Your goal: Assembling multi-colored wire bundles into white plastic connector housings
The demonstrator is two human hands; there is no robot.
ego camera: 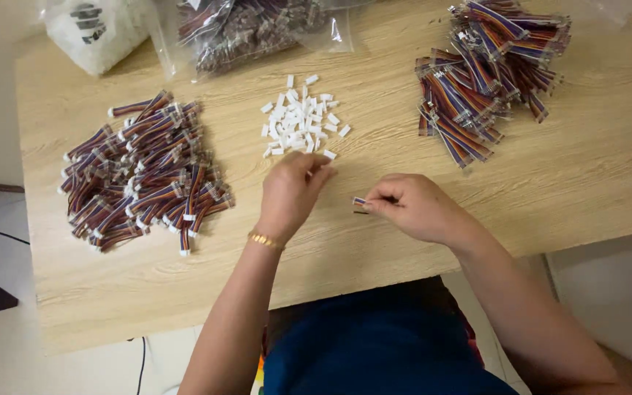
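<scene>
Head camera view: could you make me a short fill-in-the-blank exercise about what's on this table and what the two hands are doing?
1. The left hand reaches the small pile of ____ plastic connector housings.
2. The right hand pinches a short multicoloured ____.
3. The pile of cables with white ends lies to the person's ____.
4. A gold bracelet sits on the ____ wrist.

Missing words: white; ribbon cable; left; left
</scene>
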